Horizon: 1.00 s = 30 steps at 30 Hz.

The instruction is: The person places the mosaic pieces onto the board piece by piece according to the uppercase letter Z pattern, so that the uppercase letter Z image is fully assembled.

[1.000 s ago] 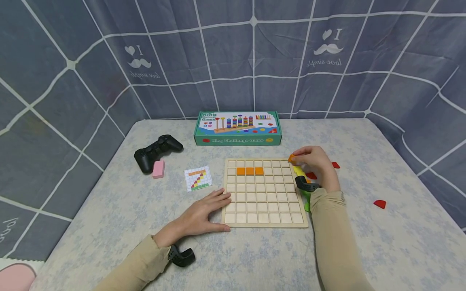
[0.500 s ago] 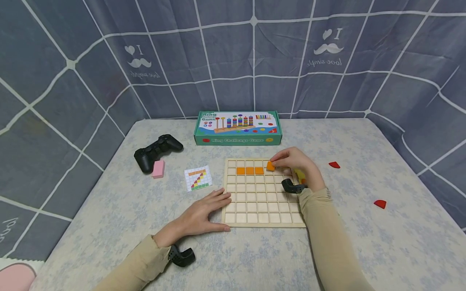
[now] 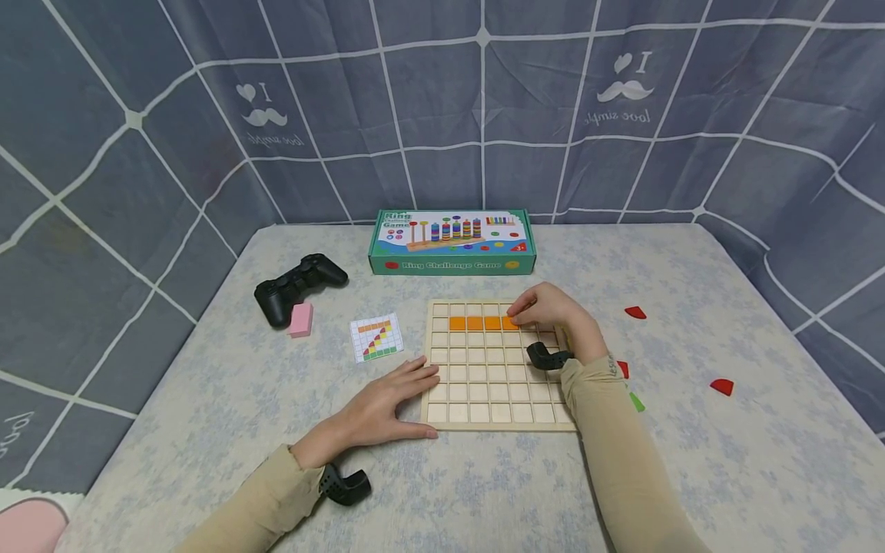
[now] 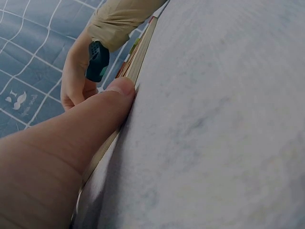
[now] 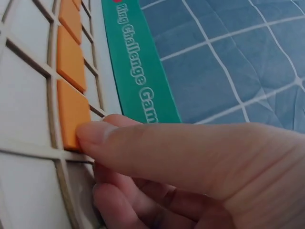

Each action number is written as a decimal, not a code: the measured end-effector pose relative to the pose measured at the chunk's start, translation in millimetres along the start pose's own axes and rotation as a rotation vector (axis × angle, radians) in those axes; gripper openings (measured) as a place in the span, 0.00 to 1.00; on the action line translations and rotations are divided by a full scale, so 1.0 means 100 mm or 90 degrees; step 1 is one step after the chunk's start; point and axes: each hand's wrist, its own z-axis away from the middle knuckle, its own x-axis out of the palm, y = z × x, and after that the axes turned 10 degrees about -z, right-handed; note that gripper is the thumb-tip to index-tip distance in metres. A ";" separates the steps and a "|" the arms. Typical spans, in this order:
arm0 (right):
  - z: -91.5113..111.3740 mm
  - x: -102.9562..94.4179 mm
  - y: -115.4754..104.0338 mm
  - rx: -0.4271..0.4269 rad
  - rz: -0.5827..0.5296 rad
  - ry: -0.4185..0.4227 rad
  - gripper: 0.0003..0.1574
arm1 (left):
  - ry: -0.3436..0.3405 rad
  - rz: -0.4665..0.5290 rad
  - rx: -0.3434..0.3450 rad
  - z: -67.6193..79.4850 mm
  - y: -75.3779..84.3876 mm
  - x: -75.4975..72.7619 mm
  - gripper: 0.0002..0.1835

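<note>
Controller (image 3: pixel 297 290) and pink block (image 3: pixel 300 320) lie on the worktop (image 3: pixel 228 407), then a pattern card (image 3: pixel 376 338). The left hand (image 3: pixel 383 407), fingers loose and spread, rests against the left side of the gridded board (image 3: pixel 496 374). In its second row from the far edge sit four orange tiles (image 3: pixel 475 323); the right hand (image 3: pixel 549 306) pinches the rightmost tile (image 5: pixel 74 114).

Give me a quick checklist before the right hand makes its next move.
1. Left hand at the wooden board: ok, touching its left edge.
2. Fourth orange tile in line with the other orange tiles: ok.
3. Fourth orange tile fully seated: cannot tell.
4. Right hand off that tile: not ok, thumb touching it.
5. Pattern card uncovered: ok.
6. Green piece fully visible: not ok, partly behind the right sleeve.
</note>
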 end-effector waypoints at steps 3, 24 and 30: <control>0.03 -0.06 0.03 -0.011 -0.014 0.000 0.16 | 0.000 0.001 -0.002 0.00 0.00 0.00 0.44; 0.51 -0.71 0.19 0.021 -0.039 0.038 0.32 | -0.006 0.005 -0.005 -0.01 0.00 0.00 0.44; 0.65 -0.82 0.32 0.000 -0.009 0.000 0.26 | -0.005 0.008 -0.008 0.00 -0.02 0.01 0.44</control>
